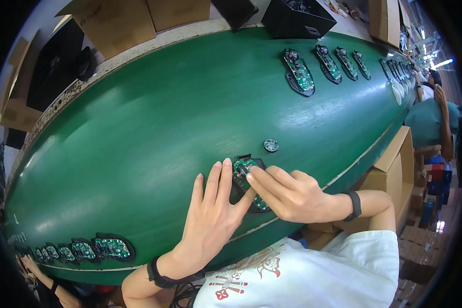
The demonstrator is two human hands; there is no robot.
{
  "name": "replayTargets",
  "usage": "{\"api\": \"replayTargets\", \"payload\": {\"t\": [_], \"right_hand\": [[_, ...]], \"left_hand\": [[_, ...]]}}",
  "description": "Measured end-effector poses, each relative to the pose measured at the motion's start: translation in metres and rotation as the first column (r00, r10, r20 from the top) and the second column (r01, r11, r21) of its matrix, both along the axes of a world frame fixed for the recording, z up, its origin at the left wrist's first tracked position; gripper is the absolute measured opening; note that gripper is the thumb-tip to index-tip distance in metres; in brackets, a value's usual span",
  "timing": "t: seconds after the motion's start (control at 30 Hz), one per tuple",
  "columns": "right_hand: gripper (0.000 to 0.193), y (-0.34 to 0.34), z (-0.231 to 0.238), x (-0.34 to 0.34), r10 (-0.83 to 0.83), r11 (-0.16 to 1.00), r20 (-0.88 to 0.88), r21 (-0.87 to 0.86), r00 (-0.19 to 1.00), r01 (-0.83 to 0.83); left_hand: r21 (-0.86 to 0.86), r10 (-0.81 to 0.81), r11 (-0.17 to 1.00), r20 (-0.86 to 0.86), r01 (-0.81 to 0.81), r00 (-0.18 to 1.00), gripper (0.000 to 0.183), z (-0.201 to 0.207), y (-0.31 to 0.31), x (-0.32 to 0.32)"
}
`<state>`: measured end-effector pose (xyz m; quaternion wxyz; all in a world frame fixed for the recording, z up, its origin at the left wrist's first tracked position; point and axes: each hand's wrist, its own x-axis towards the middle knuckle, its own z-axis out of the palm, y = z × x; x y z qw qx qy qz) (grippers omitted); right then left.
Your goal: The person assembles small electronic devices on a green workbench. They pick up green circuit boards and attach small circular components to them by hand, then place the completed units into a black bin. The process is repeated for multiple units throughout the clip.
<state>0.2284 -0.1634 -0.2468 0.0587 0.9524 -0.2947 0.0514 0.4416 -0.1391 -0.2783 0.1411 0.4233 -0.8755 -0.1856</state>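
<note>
A green circuit board point(261, 204) in a black plastic housing lies on the green work surface in front of me, mostly covered by my hands. My left hand point(210, 210) rests beside it with fingers stretched out, its thumb reaching over the housing near the right fingertips. With thumb and fingers together, my right hand point(287, 192) pinches a small black part point(244, 170) against the upper end of the board. What the part is, I cannot make out. Just beyond the board sits a small round clear-and-dark piece point(271, 146), touched by neither hand.
Several similar boards in black housings stand in a row at the far right, the nearest being one board point(299, 74). More, such as another board point(113, 248), line the near left edge. A black bin point(299, 20) and a cardboard box point(113, 28) stand along the far side. Other people work at both ends.
</note>
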Motion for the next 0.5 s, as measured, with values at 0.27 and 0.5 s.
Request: {"api": "replayTargets", "payload": {"t": [0.27,0.5], "right_hand": [[0.05,-0.014,-0.005,0.005,-0.132,0.985,0.108,0.129,0.985,0.118],[0.027,-0.007,0.003,-0.016,-0.335,0.9,0.282,0.377,0.899,0.218]], "left_hand": [[0.017,-0.016,1.0,-0.017,0.016,1.0,0.055,0.0,-0.007,0.002],[-0.04,0.006,0.999,0.181,0.001,0.983,0.058,0.002,0.007,0.016]]}}
